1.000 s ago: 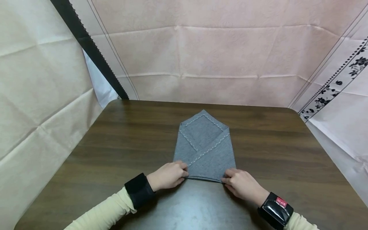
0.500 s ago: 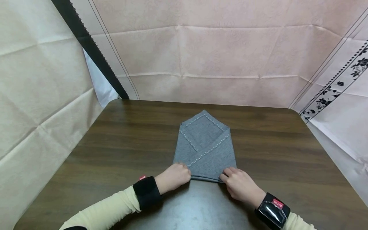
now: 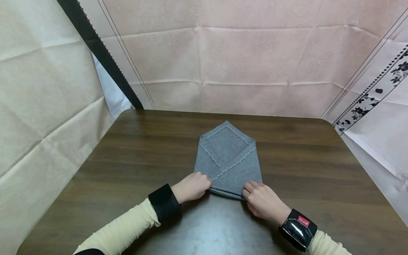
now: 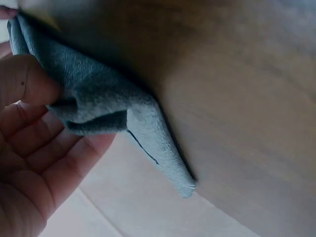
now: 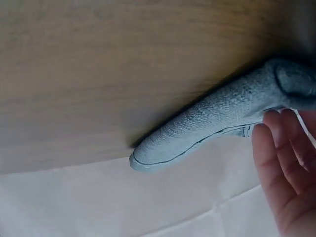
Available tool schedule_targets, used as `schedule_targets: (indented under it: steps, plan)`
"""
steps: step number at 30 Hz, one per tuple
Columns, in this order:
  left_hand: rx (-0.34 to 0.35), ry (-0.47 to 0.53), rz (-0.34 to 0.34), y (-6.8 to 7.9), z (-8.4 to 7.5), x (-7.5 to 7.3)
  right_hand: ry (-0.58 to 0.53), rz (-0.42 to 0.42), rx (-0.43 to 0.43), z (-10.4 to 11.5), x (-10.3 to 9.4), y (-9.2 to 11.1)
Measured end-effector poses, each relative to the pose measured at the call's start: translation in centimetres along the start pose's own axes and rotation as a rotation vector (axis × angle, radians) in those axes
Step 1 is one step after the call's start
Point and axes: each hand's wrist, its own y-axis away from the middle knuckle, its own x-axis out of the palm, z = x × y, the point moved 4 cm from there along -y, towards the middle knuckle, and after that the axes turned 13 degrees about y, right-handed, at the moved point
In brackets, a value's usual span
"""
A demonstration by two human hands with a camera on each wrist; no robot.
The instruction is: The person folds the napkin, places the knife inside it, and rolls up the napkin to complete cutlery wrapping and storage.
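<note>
A folded grey cloth (image 3: 236,159) with pale stitched seams lies on the wooden table, its pointed end away from me. My left hand (image 3: 193,186) pinches the near left edge, thumb on one side and fingers on the other. In the left wrist view, the cloth (image 4: 98,94) bunches between that thumb and the fingers. At the near right corner, my right hand (image 3: 264,201) has its fingers bent over the edge. The right wrist view shows its fingers (image 5: 271,163) against the rolled edge of the cloth (image 5: 207,118), its thumb hidden.
The brown wooden table (image 3: 127,170) has rounded far corners. Behind it hangs a pale creased sheet (image 3: 248,63), with a black strip (image 3: 98,53) on the left and a floral border (image 3: 366,102) on the right.
My left hand has closed round the cloth's near edge and shifted slightly away from me, raising that side. My right hand has moved slightly inward along the edge.
</note>
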Motion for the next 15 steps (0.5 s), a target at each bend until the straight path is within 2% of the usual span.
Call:
schedule_targets:
  steps: [3, 7, 10, 15]
  plan:
    - [-0.050, 0.123, 0.017, -0.1, 0.6, -0.2, 0.092, -0.016, -0.028, 0.4, 0.0, -0.1]
    - [-0.081, 0.182, 0.032, -0.2, 1.1, -0.3, 0.192, -0.035, -0.044, 0.9, 0.1, -0.4]
    - [-0.070, 0.151, 0.020, -0.2, 1.0, -0.2, 0.157, -0.031, 0.016, 0.7, 0.3, -0.6]
    - [-0.019, 0.007, 0.004, 0.3, -0.1, 0.2, 0.045, 0.013, 0.119, 0.0, 0.6, -0.8]
